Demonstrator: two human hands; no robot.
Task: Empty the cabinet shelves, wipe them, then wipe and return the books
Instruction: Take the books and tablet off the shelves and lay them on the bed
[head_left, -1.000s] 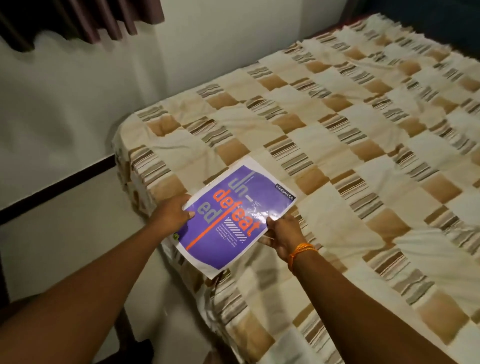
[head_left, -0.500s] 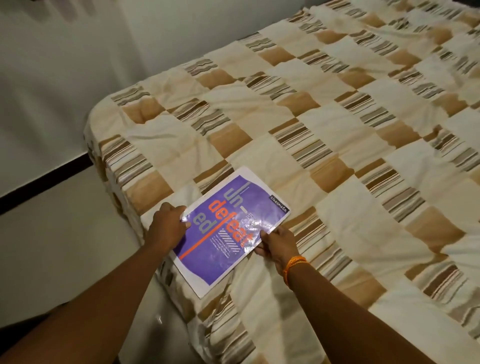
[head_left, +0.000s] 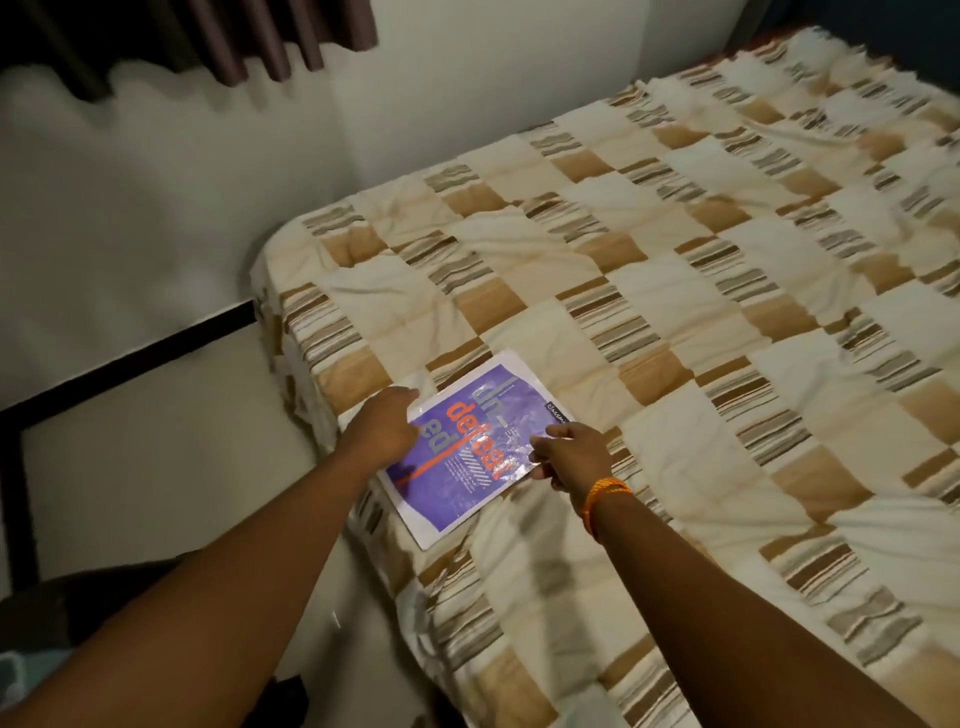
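Note:
A thin purple book (head_left: 470, 444) with orange lettering and a white border lies flat near the corner of the bed (head_left: 675, 291). My left hand (head_left: 382, 426) grips the book's left edge, fingers curled over it. My right hand (head_left: 569, 452), with an orange thread at the wrist, pinches the book's right edge between thumb and fingers. No cabinet or cloth is in view.
The bed wears a cream, tan and striped patchwork cover and fills the right side. A white wall (head_left: 156, 234) with a dark baseboard stripe (head_left: 130, 364) runs along the left. Dark curtains (head_left: 197, 41) hang at the top left. A narrow floor gap (head_left: 156, 467) lies beside the bed.
The book has come down from a raised, tilted hold onto the bed cover and now lies flat. Both hands stayed on its edges.

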